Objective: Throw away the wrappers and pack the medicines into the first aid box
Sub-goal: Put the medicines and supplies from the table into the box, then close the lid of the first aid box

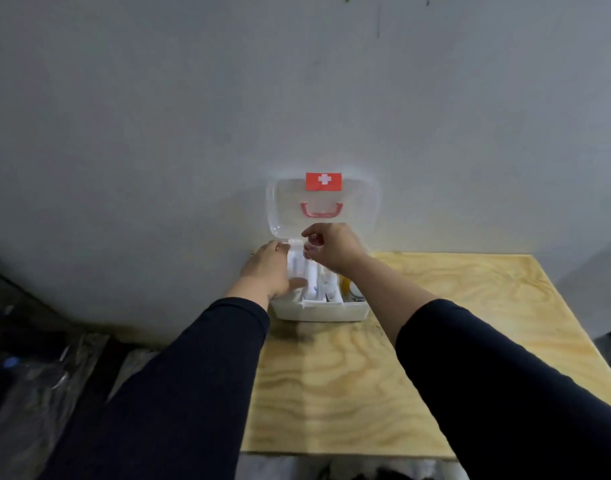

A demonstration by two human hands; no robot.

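A white first aid box (319, 311) stands open at the back of a plywood table (435, 341), against the wall. Its clear lid (359, 209) is raised upright and carries a red sticker with a white cross and a red handle. White tubes and packets (312, 284) lie inside, with something yellow (345, 284) at the right end. My left hand (267, 270) rests on the box's left side, fingers spread over its rim and contents. My right hand (333, 245) hovers above the box's middle with fingers curled; what it holds, if anything, is too small to tell.
A grey wall rises right behind the box. Left of the table, clear plastic bags (37, 375) lie on a dark floor. The table's right edge (574, 323) and front edge frame bare plywood between my dark-sleeved arms.
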